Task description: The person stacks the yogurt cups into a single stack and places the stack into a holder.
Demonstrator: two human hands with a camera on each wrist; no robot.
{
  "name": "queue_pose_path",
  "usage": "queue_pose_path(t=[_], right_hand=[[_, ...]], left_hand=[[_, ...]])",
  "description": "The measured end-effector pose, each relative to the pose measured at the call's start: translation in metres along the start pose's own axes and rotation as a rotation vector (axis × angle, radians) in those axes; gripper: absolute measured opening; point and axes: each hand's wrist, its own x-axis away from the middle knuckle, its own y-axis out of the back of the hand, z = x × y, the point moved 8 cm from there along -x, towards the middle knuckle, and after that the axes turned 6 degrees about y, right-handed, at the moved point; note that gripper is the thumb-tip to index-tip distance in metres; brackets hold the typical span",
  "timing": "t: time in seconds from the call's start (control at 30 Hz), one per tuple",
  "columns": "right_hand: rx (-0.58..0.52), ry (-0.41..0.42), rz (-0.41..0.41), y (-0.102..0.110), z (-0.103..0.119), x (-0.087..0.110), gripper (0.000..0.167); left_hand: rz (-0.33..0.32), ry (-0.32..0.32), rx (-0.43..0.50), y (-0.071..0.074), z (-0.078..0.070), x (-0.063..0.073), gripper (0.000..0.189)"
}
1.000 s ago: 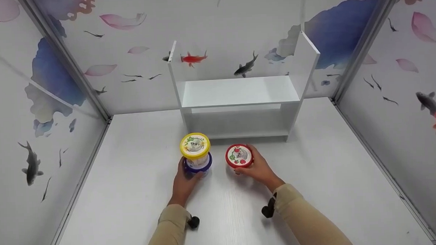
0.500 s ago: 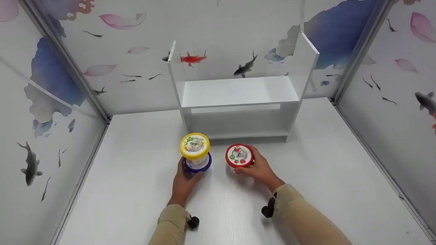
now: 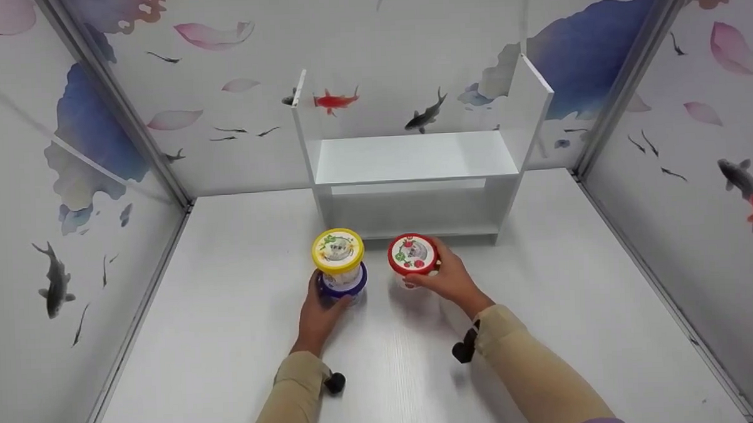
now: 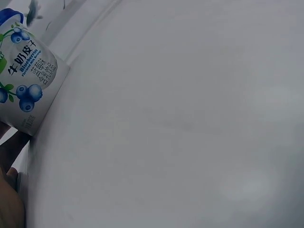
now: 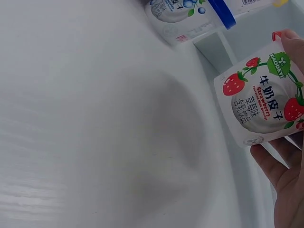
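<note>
A yellow-lidded tub stands on top of a blue-lidded blueberry milk drink tub on the table, just left of centre in the head view. My left hand holds the lower, blue-lidded tub with thumb and fingers round its sides. To the right, my right hand grips a red-lidded strawberry milk drink tub. In the right wrist view that tub is raised over the table, with fingertips under its base and a thumb near the lid. The blueberry tub's blue rim also shows at the top there.
A white two-level shelf unit with tall side panels stands just behind the tubs. White walls printed with fish and petals enclose the white table at the back and sides.
My right hand has lifted the strawberry tub off the table and moved it slightly up toward the shelf. The left hand and the stacked tubs have stayed in place.
</note>
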Motion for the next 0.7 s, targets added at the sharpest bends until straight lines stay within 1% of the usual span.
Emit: queue_pose_path(t=[0.17, 0.37, 0.7], right_hand=[[0.005, 0.021, 0.000, 0.003, 0.011, -0.006, 0.106], [-0.014, 0.003, 0.013, 0.005, 0.022, -0.012, 0.107], [-0.024, 0.013, 0.031, 0.009, 0.041, -0.019, 0.109]], left_hand=[[-0.004, -0.002, 0.010, 0.001, 0.000, 0.000, 0.110], [-0.008, -0.013, 0.018, 0.001, -0.001, 0.000, 0.110], [-0.018, -0.015, 0.003, 0.001, 0.001, -0.002, 0.107]])
